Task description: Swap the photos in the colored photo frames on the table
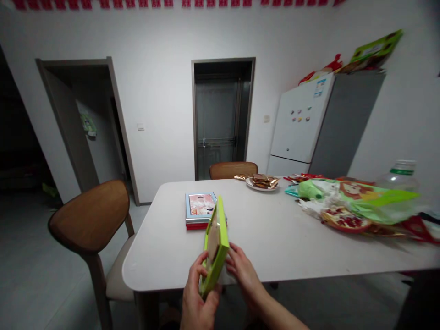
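A bright green frame [222, 229] stands tilted on edge over the table's front edge, its brownish inner side turned to the left. My left hand [201, 293] grips its lower end, fingers wrapped round the near side. On the frame's right, my right hand [245, 275] has its fingertips at the outer side, fingers partly bent; whether they press on it is hard to tell. Behind the frame lies a stack of picture frames, a light blue one [201, 206] with a pink picture on top and a red one [195, 226] beneath.
The white table [275, 238] bears a plate [263, 187] of wrapped snacks at the back, a cut pomegranate [345, 220], green packaging [371, 197] and a clear plastic bottle [400, 176] at right. Wooden chairs stand at left [94, 215] and behind [233, 170].
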The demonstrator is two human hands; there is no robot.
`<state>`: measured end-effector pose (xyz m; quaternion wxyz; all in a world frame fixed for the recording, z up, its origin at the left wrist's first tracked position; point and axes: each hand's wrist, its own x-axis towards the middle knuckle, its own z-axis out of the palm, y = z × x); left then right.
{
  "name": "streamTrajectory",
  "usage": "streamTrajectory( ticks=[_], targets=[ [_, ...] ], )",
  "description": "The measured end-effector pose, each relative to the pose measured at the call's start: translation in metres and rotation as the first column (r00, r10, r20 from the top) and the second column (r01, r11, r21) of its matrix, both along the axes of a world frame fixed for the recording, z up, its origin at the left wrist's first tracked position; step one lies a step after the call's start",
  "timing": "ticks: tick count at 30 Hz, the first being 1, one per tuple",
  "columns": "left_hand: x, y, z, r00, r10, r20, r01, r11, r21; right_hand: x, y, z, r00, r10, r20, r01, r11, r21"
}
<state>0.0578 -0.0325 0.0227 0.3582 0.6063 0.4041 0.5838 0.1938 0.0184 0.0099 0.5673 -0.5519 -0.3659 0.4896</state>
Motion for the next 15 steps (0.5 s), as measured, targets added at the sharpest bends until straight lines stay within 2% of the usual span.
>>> streamTrajectory(
  ticks=[3,8,11,15],
  targets=[
    [0.000,0.003,0.001,0.984,0.031,0.174,-0.014,0.995,-0.103,-0.015,-0.010,-0.010,0.996,0.077,0.037,-0.077,0.997,0.016],
    [-0.007,0.005,-0.010,0.978,-0.017,0.206,0.042,0.992,-0.117,-0.019,-0.011,-0.016,0.977,0.079,0.198,-0.107,0.985,0.134],
    [-0.012,0.003,-0.014,0.955,-0.033,0.295,0.074,0.989,-0.129,-0.018,-0.009,-0.023,0.938,0.124,0.323,-0.188,0.967,0.174],
    [-0.028,0.006,-0.001,0.917,0.027,0.398,0.034,0.989,-0.146,-0.019,-0.012,-0.027,0.854,0.122,0.506,-0.272,0.933,0.234]
  ],
)
